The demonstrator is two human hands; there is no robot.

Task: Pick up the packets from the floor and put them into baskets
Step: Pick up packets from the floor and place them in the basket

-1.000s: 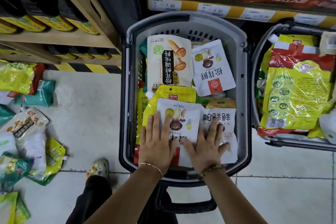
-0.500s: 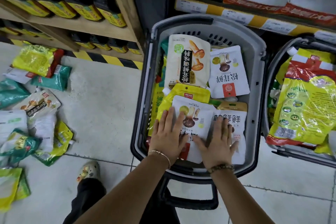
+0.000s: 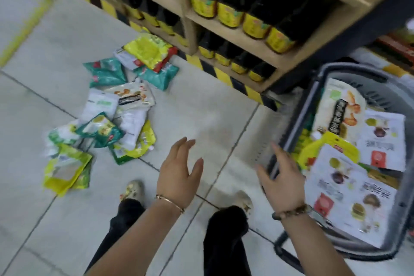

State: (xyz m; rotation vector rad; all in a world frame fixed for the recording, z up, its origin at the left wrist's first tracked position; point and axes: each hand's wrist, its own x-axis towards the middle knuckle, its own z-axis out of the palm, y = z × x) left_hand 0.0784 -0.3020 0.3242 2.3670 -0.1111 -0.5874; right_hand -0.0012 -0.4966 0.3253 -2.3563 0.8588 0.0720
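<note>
A heap of packets (image 3: 116,119) in green, white and yellow lies on the tiled floor at the left. The grey basket (image 3: 289,119) stands at the right, filled with white mushroom packets (image 3: 340,177) and a yellow one. My left hand (image 3: 179,172) hovers over bare floor between the heap and the basket, fingers spread, holding nothing. My right hand (image 3: 282,177) is open beside the basket's left rim, empty too. The view is motion-blurred.
A wooden shelf unit (image 3: 242,45) with dark bottles with yellow labels stands behind the floor, edged below with a yellow-black stripe. My two feet in light shoes (image 3: 132,188) and dark trousers are below the hands. Open tile lies between heap and basket.
Both hands have lifted off the packets in the basket and moved left out of it. The view has swung left toward the heap on the floor.
</note>
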